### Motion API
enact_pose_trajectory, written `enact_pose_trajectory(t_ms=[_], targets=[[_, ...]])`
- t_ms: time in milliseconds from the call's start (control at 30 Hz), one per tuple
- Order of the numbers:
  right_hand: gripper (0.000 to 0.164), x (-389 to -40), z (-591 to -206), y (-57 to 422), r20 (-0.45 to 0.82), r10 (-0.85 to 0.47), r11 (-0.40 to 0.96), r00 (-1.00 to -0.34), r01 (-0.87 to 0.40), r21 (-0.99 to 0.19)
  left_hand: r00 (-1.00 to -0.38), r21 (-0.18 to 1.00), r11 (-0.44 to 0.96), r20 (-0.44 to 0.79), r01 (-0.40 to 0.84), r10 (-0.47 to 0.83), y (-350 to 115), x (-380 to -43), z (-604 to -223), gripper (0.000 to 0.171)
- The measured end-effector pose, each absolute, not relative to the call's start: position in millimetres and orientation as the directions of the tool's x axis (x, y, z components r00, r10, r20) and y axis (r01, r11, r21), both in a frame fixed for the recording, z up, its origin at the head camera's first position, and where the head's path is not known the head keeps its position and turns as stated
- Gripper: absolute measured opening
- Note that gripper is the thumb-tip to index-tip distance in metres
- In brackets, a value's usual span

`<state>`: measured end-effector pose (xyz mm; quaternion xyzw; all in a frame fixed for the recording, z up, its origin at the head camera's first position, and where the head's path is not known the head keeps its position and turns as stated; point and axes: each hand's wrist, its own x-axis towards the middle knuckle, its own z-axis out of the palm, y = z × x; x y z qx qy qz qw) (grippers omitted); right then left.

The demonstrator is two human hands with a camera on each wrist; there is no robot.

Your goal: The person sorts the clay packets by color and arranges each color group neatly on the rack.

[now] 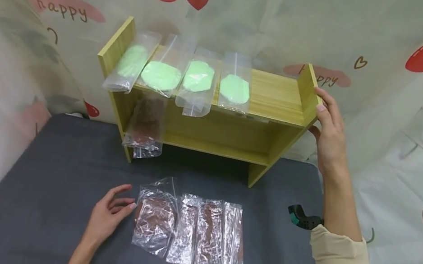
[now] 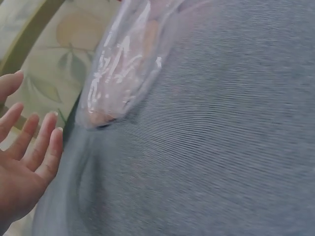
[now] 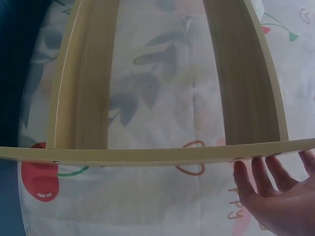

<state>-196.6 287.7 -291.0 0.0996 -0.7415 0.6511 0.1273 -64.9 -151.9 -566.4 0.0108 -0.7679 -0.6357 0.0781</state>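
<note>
Beside the leftmost zip bag with a brown piece, my left hand hovers low with relaxed, spread fingers that hold nothing. Its thumb tip comes right to the bag's edge in the head view. The left wrist view has this hand at the side, apart from a shiny clear bag. My right hand touches the right side panel of a two-tier wooden shelf. In the right wrist view, the fingers of that hand reach the panel's outer face.
Four bags, each with a pale green piece, lean along the upper tier. A bag with a brown piece stands at the lower tier's left. Several overlapping silvery-brown bags lie on the dark table. Patterned curtain surrounds everything.
</note>
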Motion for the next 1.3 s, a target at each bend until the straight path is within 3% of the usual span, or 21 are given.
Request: enact_pose_trajectory(t_ms=[500, 767, 1000, 1300], targets=[[0.04, -197, -291, 288, 0.315, 0.02, 0.116, -0.949, -0.31, -0.944, -0.993, 0.919, 0.389, 0.094, 0.059, -0.072, -144, -52, -588, 0.066], [0.041, -197, -290, 287, 0.313, 0.019, 0.133, -0.95, -0.307, -0.942, -0.997, 0.831, 0.555, 0.063, 0.035, -0.032, -134, -50, -591, 0.069], [0.041, -197, -290, 288, 0.306, 0.03, 0.138, -0.952, -0.299, -0.944, -0.999, 0.712, 0.701, 0.053, 0.039, 0.001, -119, -53, -597, 0.086], [0.041, -197, -292, 287, 0.312, 0.034, 0.132, -0.949, -0.306, -0.943, -0.997, 0.658, 0.752, 0.081, 0.037, -0.021, -112, -56, -594, 0.093]])
